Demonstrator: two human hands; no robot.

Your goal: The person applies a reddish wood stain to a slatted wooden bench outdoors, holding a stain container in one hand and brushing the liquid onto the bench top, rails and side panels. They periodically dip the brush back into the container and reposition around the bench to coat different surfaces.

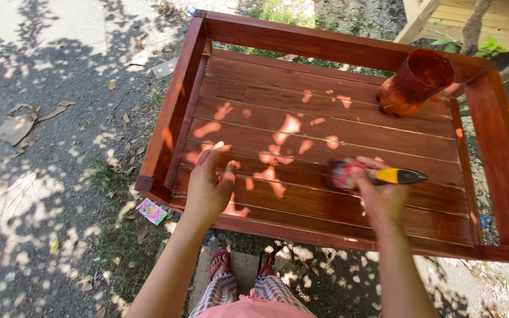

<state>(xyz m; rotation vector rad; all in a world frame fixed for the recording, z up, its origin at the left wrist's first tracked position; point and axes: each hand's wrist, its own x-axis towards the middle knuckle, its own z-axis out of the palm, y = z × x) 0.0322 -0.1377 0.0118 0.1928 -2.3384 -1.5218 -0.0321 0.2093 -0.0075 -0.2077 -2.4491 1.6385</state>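
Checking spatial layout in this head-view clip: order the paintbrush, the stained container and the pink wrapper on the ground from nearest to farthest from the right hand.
From the right hand:
1. Paintbrush: in that hand's grip, on the slats.
2. Stained container: lying tilted at the far right corner of the wooden frame.
3. Pink wrapper: on the ground beyond the frame's left edge, past the left hand.

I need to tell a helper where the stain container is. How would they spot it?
Find the red-brown slatted wooden frame in front of the person. At its far right corner, against the back rail, sits the container: a stain-coated open cup, the only thing resting on the slats.
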